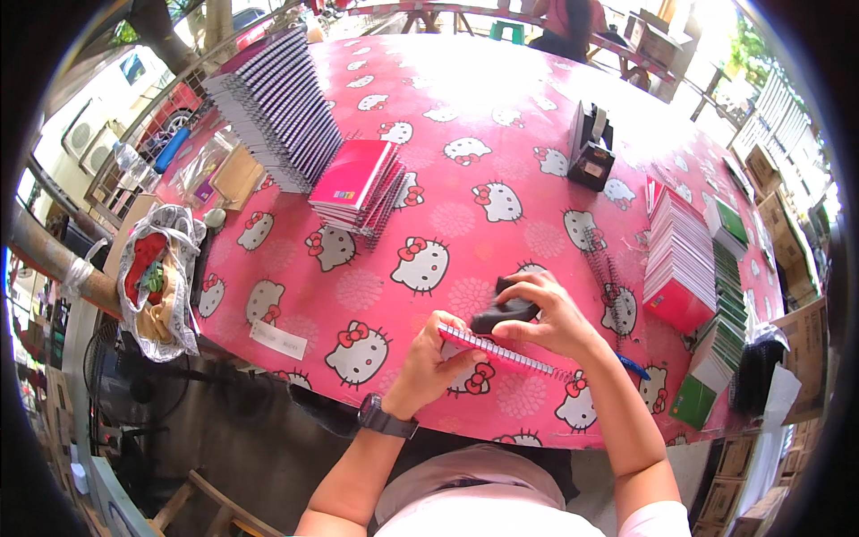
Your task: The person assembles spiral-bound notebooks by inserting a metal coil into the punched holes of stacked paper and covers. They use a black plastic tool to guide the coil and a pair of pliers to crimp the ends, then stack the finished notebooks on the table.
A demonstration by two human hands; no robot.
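Observation:
My left hand [436, 365], with a dark watch on its wrist, grips a small pink notebook [474, 343] by its left end. A wire spiral runs along the notebook's edge, and the loose end of the coil [565, 373] sticks out past it on the right. My right hand [552, 315] is closed on a small black object [506, 313] just above the notebook's spine; its kind cannot be made out. Right of my right forearm, loose spiral coils [609, 285] lie on the table, near a blue pen [633, 366].
Tall stacks of spiral notebooks [282, 112] and a short pink pile [355, 183] stand at the left on the pink patterned table [376, 300]. A black tape dispenser [591, 152] sits at the back right. Unbound pink [680, 259] and green books [707, 371] line the right side.

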